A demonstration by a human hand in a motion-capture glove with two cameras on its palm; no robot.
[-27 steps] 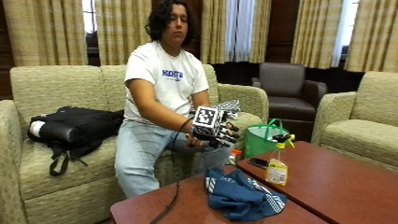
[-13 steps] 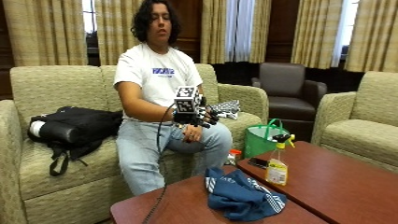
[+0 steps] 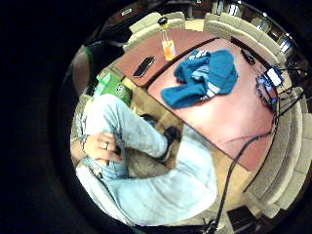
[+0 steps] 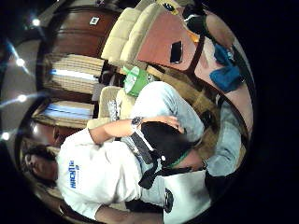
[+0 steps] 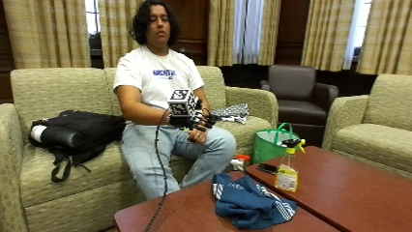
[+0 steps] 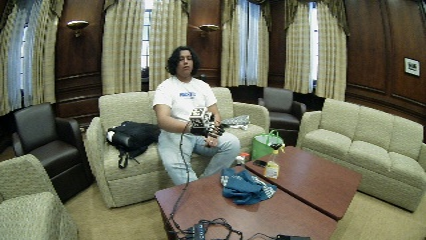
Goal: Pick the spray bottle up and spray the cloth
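hands: gloved right hand (image 5: 193, 121) apparently relaxed, holding nothing | crumpled blue cloth (image 5: 251, 202) | clear plastic spray bottle (image 5: 287, 168)

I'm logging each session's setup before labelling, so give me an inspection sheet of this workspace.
Surface: two wooden tables pushed side by side.
Job's things: spray bottle upright on the far table; blue cloth crumpled on the near one.
Clutter: phone beside the bottle; green bag on the floor; black backpack on the couch.
Grippers: gloved right hand raised over the lap, holding nothing.
Cables: one cable from glove down to the near table.
Surroundings: lounge with couches, armchairs, curtains.
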